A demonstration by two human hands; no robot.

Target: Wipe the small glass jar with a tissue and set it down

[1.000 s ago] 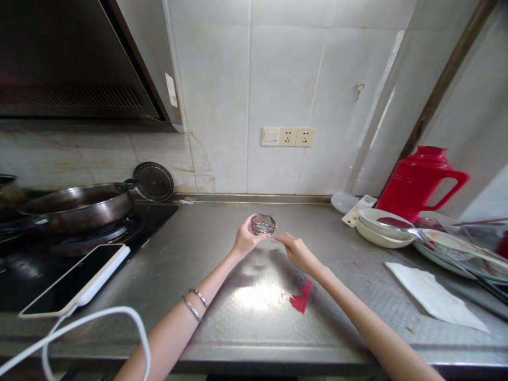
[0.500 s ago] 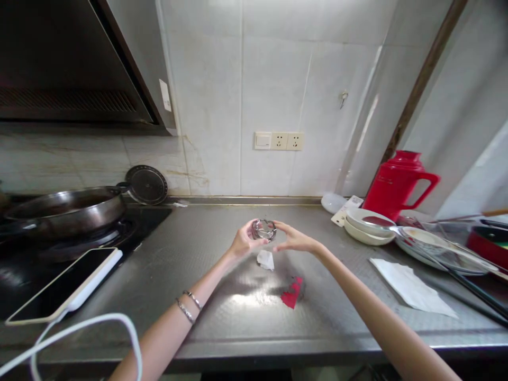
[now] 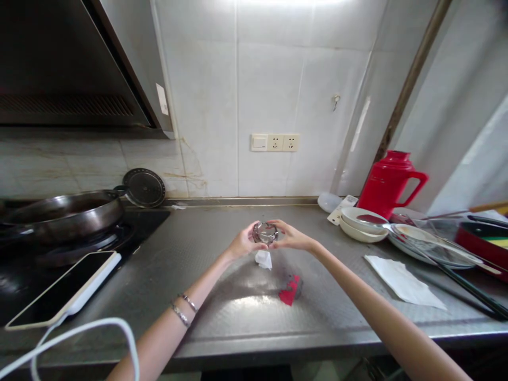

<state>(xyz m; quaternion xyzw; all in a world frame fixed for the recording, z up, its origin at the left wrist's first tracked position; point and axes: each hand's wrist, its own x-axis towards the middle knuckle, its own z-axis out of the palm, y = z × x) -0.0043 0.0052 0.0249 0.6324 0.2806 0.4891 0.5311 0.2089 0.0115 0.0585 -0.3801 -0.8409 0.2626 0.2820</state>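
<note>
Between my two hands is a small clear glass bowl, possibly an ashtray, held just above the steel counter. My left hand grips its left side, thumb at the near edge and fingers round the back. My right hand closes on the right side, fingers at the far rim and thumb at the near edge. Below the glass lies a crumpled piece of white tissue. Closer to me a torn red scrap lies flat on the steel.
To the left stand a steel pan on the black hob, a phone and its white cable. On the right are a red thermos, stacked bowls, a plate with utensils and a white napkin.
My right hand has moved in and closed on the right side of the glass bowl, which it was beside before. The whole view has shifted slightly.
</note>
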